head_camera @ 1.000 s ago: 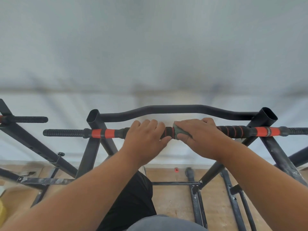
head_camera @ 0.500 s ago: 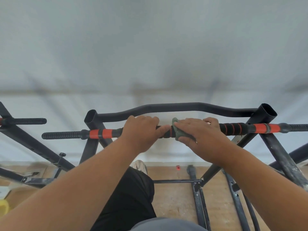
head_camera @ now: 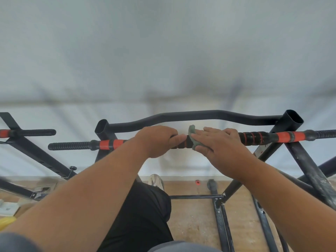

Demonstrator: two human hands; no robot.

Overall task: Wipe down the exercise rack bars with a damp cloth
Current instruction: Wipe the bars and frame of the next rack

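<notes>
Pale, blurred wall (head_camera: 163, 51) fills the upper part of the head view, and a wooden floor (head_camera: 196, 224) is seen below, between the rack's lower struts. Across the middle runs the near bar (head_camera: 109, 144) of the exercise rack, black with orange bands and ribbed grip ends, carried between two open-topped upright tubes, the left upright (head_camera: 101, 127) and the right upright (head_camera: 293, 118). Behind it a curved black bar (head_camera: 200, 115) joins the same two uprights. The left hand (head_camera: 158, 140) is wrapped over the near bar from above, its fingers curled round the grip and its thumb lying along the bar towards the right. The right hand (head_camera: 218, 142) is laid over the bar just beside it, and a grey-green cloth (head_camera: 192, 137) is pressed against the bar beneath its fingers and thumb, with a fold standing up above the bar and another edge showing below it; the cloth is clamped round the bar by this hand. The two hands are nearly touching at the cloth. Further left, a separate short bar (head_camera: 36, 132) with an orange band juts out from a slanted black strut (head_camera: 36, 151). On the floor a small orange cap (head_camera: 197, 182) lies near the wall, and the toe of a shoe (head_camera: 156, 181) is seen above a black-clad knee (head_camera: 145, 206). A yellow object (head_camera: 7, 221) is partly visible at the lower left edge.
</notes>
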